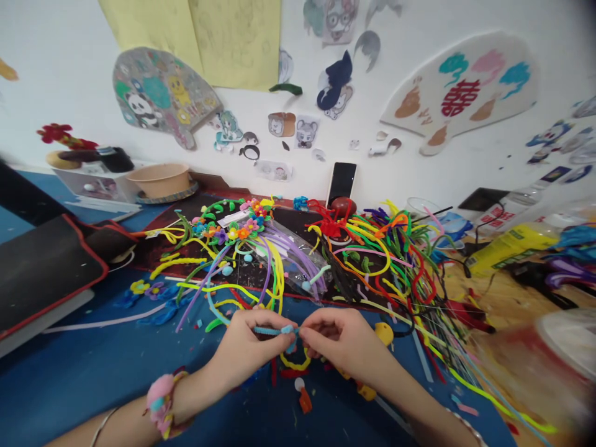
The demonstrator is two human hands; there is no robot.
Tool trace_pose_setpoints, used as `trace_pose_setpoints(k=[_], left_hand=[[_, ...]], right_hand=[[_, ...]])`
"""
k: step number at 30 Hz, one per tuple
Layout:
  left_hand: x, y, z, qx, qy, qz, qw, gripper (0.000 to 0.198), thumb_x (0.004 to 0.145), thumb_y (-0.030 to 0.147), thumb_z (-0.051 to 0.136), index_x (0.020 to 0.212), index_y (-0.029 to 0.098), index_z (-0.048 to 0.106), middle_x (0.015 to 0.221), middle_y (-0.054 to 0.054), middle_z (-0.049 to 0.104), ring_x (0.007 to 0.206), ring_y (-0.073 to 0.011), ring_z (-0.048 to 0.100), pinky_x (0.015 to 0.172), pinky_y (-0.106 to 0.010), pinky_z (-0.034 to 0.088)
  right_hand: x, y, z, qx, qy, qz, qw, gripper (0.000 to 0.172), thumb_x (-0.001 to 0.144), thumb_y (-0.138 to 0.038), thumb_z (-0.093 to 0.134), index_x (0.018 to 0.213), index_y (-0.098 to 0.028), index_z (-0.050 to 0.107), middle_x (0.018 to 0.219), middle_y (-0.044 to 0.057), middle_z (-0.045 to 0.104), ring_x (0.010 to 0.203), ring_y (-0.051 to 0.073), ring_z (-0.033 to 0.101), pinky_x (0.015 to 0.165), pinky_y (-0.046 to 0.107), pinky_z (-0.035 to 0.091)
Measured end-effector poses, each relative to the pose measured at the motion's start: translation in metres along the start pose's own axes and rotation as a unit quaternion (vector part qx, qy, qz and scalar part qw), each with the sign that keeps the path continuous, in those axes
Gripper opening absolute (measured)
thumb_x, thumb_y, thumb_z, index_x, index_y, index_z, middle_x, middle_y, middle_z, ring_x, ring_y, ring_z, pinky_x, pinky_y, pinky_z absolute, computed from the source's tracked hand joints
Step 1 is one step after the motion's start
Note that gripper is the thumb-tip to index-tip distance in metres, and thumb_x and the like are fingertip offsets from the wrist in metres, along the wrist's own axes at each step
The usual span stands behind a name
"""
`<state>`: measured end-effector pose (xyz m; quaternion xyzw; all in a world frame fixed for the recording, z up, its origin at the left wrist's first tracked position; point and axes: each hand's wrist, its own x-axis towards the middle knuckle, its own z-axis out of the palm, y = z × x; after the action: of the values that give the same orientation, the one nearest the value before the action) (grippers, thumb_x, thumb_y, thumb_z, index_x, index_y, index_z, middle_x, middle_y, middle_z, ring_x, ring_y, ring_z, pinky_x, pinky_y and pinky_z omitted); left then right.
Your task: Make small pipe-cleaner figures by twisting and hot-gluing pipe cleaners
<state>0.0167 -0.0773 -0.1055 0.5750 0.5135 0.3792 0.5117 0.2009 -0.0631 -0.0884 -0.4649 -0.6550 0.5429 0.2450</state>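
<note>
Both hands are closed, pinching a short blue pipe cleaner in the air. The left hand and right hand nearly touch above a blue mat. A yellow pipe cleaner ring lies just under them. Big bright pipe cleaner piles sit far ahead, beside a clear bag.

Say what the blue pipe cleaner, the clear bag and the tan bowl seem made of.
The blue pipe cleaner looks like fuzzy chenille, probably over thin wire: its surface is furry and it holds a bend. The clear bag looks like thin glossy plastic, with shine along its creases. The tan bowl has a matte finish, perhaps plastic; the look leaves that open.
</note>
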Motion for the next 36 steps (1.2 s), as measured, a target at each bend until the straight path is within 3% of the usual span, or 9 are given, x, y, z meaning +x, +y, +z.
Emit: trace_pose_setpoints(k=[5,10,17,25,30,33,36], left_hand=[[-0.003,0.001,0.002,-0.002,0.021,0.006,1.000,0.009,0.068,0.022,0.068,0.069,0.014,0.072,0.068,-0.006,0.074,0.062,-0.0180,0.067,0.056,-0.023,0.052],[-0.004,0.000,0.004,0.003,0.031,-0.004,1.000,0.008,0.068,0.021,0.068,0.069,0.014,0.072,0.069,-0.005,0.073,0.064,-0.0173,0.066,0.058,-0.023,0.051],[0.001,0.008,-0.004,-0.050,-0.055,-0.037,0.997,0.030,0.077,0.038,0.059,0.066,0.013,0.069,0.058,-0.002,0.065,0.055,-0.0128,0.057,0.053,-0.021,0.043],[0.006,0.000,-0.001,-0.094,-0.118,-0.128,0.980,0.013,0.064,0.022,0.071,0.074,0.013,0.069,0.063,-0.001,0.069,0.056,-0.0114,0.060,0.057,-0.021,0.044],[0.007,0.000,0.002,-0.114,-0.062,-0.126,0.983,0.015,0.065,0.024,0.072,0.073,0.013,0.068,0.060,0.000,0.068,0.055,-0.0113,0.060,0.055,-0.021,0.045],[0.007,0.002,0.002,-0.158,-0.018,-0.136,0.978,0.020,0.063,0.028,0.075,0.072,0.013,0.066,0.062,-0.001,0.068,0.057,-0.0128,0.062,0.058,-0.023,0.049],[0.006,0.002,0.001,-0.188,0.001,-0.125,0.974,0.024,0.063,0.030,0.076,0.074,0.012,0.064,0.066,-0.002,0.069,0.060,-0.0133,0.064,0.062,-0.025,0.051]], right_hand=[[-0.003,0.001,0.006,-0.083,0.023,-0.027,0.996,0.019,0.082,-0.027,0.053,0.068,-0.019,0.062,0.060,0.000,0.064,0.054,0.013,0.061,0.049,0.021,0.044],[-0.003,0.002,0.013,-0.192,0.089,-0.113,0.971,0.019,0.082,-0.022,0.053,0.065,-0.020,0.060,0.058,-0.001,0.061,0.053,0.013,0.056,0.051,0.022,0.040],[-0.001,0.000,-0.001,-0.224,0.030,-0.123,0.966,0.014,0.085,-0.027,0.055,0.076,-0.022,0.065,0.074,0.000,0.068,0.067,0.015,0.061,0.061,0.024,0.043],[0.002,0.002,0.003,-0.204,0.023,-0.118,0.972,0.009,0.085,-0.022,0.058,0.080,-0.022,0.065,0.080,-0.001,0.069,0.075,0.015,0.063,0.068,0.025,0.044],[0.000,0.001,0.003,-0.163,0.044,-0.111,0.979,0.012,0.088,-0.026,0.051,0.087,-0.023,0.062,0.082,0.000,0.068,0.075,0.015,0.063,0.067,0.025,0.047],[0.000,0.003,0.004,-0.112,0.055,-0.079,0.989,0.008,0.083,-0.029,0.057,0.087,-0.022,0.057,0.078,0.001,0.065,0.071,0.015,0.064,0.063,0.024,0.050],[0.001,0.006,0.010,-0.064,0.037,-0.044,0.996,0.022,0.076,-0.027,0.064,0.092,-0.023,0.049,0.079,0.000,0.064,0.067,0.015,0.064,0.060,0.024,0.052]])
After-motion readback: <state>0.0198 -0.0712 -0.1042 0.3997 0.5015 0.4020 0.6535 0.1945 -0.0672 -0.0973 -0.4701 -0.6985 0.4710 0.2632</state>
